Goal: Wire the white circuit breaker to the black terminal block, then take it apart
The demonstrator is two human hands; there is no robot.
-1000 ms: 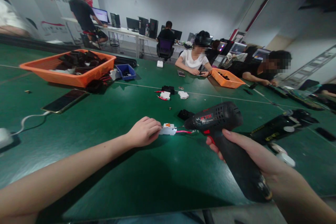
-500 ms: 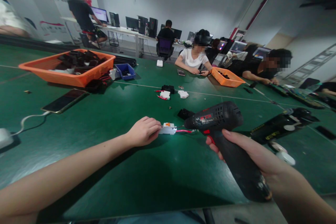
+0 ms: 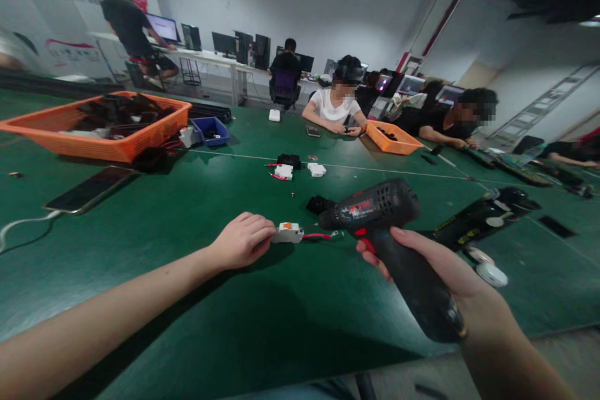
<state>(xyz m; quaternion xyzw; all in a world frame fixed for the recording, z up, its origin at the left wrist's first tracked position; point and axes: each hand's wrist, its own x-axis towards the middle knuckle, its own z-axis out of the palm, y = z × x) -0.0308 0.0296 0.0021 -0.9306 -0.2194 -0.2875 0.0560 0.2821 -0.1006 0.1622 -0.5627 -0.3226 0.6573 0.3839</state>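
Note:
My left hand [image 3: 244, 239] grips the left end of a white circuit breaker [image 3: 289, 232] with an orange switch on top. A red wire [image 3: 317, 236] with a bare metal lug runs out of the breaker's right end. In my right hand [image 3: 440, 262] is a black cordless drill [image 3: 370, 209], held by its handle, with the index finger around the red trigger. Its thin bit points left at the breaker's right end; whether the tip touches a screw cannot be made out. A black part [image 3: 320, 204] lies just behind the drill's chuck.
Farther back lie two white breaker pieces [image 3: 317, 169] and a black block [image 3: 289, 161]. An orange basket [image 3: 154, 140] of dark parts, a blue bin [image 3: 210, 131] and a phone [image 3: 91, 190] are on the left. A black bottle [image 3: 482, 219] lies right; co-workers sit across the table.
The whole view has shifted slightly, with the scene moving left. The bright glow on the breaker from the drill has faded. Both hands keep their holds.

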